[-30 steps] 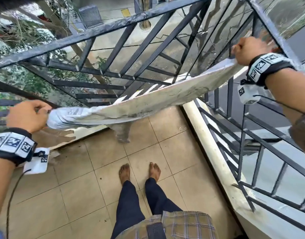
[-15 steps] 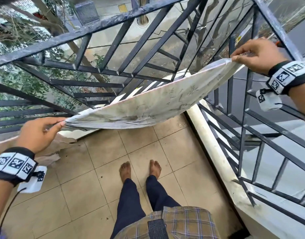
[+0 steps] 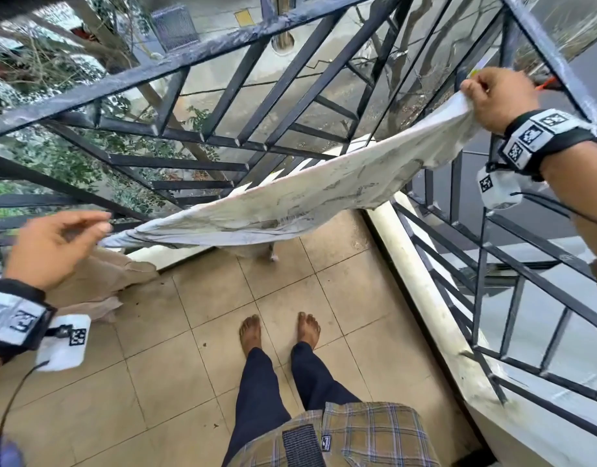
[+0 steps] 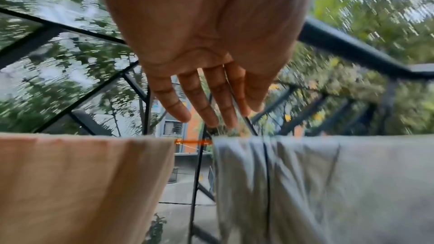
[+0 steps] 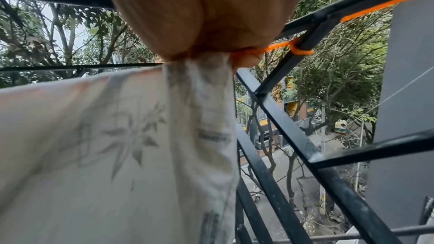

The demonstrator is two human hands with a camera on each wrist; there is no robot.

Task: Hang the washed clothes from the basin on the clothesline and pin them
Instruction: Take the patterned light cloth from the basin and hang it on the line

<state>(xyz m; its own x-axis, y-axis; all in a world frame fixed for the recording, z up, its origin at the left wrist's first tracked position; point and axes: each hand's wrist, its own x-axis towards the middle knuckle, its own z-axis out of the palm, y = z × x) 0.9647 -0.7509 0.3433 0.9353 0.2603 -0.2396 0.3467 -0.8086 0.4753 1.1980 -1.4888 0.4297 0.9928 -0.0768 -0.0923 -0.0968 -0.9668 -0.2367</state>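
A white cloth with a grey leaf print (image 3: 307, 200) stretches from lower left to upper right in the head view. It is draped over the orange clothesline (image 5: 279, 46), which is tied to a railing bar. My right hand (image 3: 472, 92) grips the cloth's bunched right end beside that knot. My left hand (image 3: 98, 224) hovers just off the cloth's left end with straight fingers (image 4: 211, 116) and holds nothing. In the left wrist view, the white cloth (image 4: 328, 183) hangs below the fingertips. No basin or pins show.
A beige cloth (image 4: 82, 183) hangs on the same line left of the white one. The black metal railing (image 3: 196, 55) encloses the balcony corner above a pale concrete ledge (image 3: 425, 291). My bare feet (image 3: 253, 335) stand on the tiled floor (image 3: 189, 365).
My left hand has let go of the cloth's left end and opened. The cloth has spread flatter along the line. My right hand still grips the right end near the railing.
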